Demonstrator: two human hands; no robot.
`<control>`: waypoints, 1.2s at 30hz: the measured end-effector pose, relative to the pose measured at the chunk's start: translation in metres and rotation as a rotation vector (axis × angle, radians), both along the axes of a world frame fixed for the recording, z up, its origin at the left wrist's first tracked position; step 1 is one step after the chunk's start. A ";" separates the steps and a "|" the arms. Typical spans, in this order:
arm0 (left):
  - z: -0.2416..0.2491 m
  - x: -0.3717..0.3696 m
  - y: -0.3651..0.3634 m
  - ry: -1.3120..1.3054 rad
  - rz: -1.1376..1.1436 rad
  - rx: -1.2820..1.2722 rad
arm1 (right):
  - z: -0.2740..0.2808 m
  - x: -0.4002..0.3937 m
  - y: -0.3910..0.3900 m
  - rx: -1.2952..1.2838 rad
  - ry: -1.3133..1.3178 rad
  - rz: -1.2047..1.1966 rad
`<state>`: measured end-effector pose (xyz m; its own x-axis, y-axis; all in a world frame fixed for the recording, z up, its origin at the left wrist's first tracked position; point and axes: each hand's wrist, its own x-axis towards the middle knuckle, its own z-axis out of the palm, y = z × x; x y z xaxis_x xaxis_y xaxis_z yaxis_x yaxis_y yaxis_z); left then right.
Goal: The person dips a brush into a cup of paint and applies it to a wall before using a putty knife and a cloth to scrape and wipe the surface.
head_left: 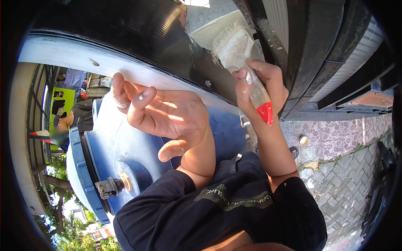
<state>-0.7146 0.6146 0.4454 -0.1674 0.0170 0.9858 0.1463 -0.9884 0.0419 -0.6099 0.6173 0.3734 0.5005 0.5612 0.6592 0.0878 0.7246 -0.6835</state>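
Observation:
My right hand [270, 79] is closed around a paintbrush [256, 90], its handle clear with a red end pointing back toward my wrist. White paint coats the bristles, which overlap a cream-coloured painted block [215, 27] at the top of the view. Left of it, my left hand [173, 111] is raised palm up, fingers curled loosely apart and holding nothing. Specks of white paint show on its fingertips. Behind that hand is a large blue tank [146, 146], with a dark panel [167, 50] and a whitish beam [75, 52] beyond.
A dark pipe fitting [109, 188] juts from the tank. Dark metal bars [310, 46] stand close on my right. Below them lie stone-patterned tiles [331, 136] and grey paving [335, 180]. Another person [77, 119] is in the background at left.

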 end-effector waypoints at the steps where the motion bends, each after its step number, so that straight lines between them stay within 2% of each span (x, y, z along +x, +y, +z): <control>1: 0.000 -0.001 0.001 0.001 0.010 0.007 | -0.005 0.002 0.001 0.016 0.049 -0.001; 3: -0.001 -0.003 0.002 0.011 0.082 0.009 | -0.011 0.013 0.000 0.033 -0.003 0.080; 4: -0.003 -0.003 0.003 -0.009 0.079 0.011 | -0.015 0.013 0.001 0.031 0.106 0.162; 8: -0.002 -0.005 0.002 0.016 0.049 0.012 | -0.039 0.010 0.009 0.009 0.066 0.185; 9: -0.001 -0.004 0.003 0.011 0.037 0.017 | -0.029 0.012 0.006 0.060 -0.124 0.057; 12: 0.000 -0.003 0.005 0.002 0.007 0.031 | -0.028 -0.003 0.013 0.159 -0.135 0.078; 14: -0.001 -0.003 0.004 -0.008 -0.011 0.033 | -0.028 -0.009 0.020 0.284 -0.269 -0.017; 19: -0.002 -0.001 -0.004 -0.006 0.020 -0.026 | -0.053 -0.005 0.030 0.285 -0.267 0.059; 22: -0.002 -0.001 -0.003 -0.017 0.011 -0.023 | -0.063 -0.001 0.023 0.228 -0.324 -0.049; 25: -0.002 -0.003 -0.003 0.014 -0.009 -0.014 | -0.055 -0.006 0.017 0.263 -0.197 -0.030; 30: -0.002 -0.005 -0.002 0.008 -0.038 -0.004 | -0.029 -0.012 0.028 0.317 -0.184 -0.015; 36: -0.001 -0.002 0.002 -0.027 0.076 0.029 | -0.061 -0.016 0.015 0.157 -0.112 0.019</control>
<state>-0.7164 0.6166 0.4442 -0.1938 -0.0256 0.9807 0.2203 -0.9753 0.0181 -0.6258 0.6328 0.3124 0.4094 0.4553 0.7906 0.1424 0.8241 -0.5483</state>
